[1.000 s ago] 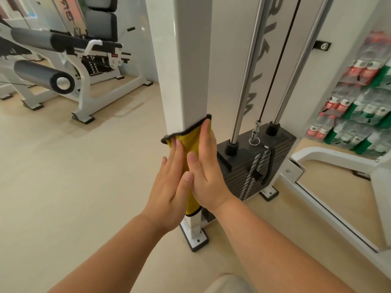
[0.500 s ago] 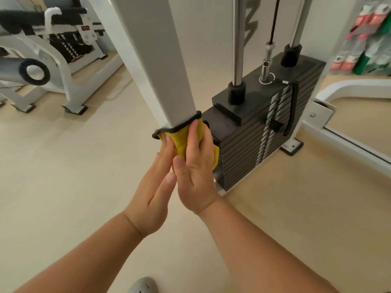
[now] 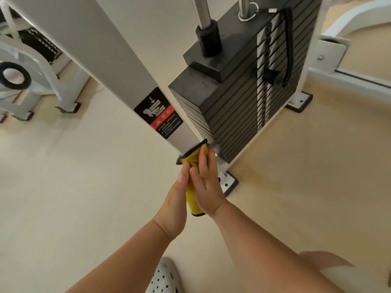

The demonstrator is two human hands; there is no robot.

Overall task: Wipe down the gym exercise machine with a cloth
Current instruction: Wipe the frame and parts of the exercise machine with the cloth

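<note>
Pale beige smooth floor (image 3: 84, 187), evenly lit. At left a second white metal-framed gym machine (image 3: 49, 79) with a black foam roller pad (image 3: 14, 78). White curved metal tube (image 3: 357, 14) top right.

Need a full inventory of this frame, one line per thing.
upright post: 1, white-grey, top left down to centre
warning sticker: 1, black and red, on the post above the cloth
cloth: 1, yellow with dark edging, round the post's lower end
weight stack: 1, black, right of the post
guide rods: 2, chrome, rising from the stack
foot plate: 1, white with black rim, at the post's base
second machine: 1, white, far left
floor: 1, beige
shoe: 1, white, perforated, bottom centre
left hand: 1, presses the cloth's left side
right hand: 1, presses the cloth's right side
</note>
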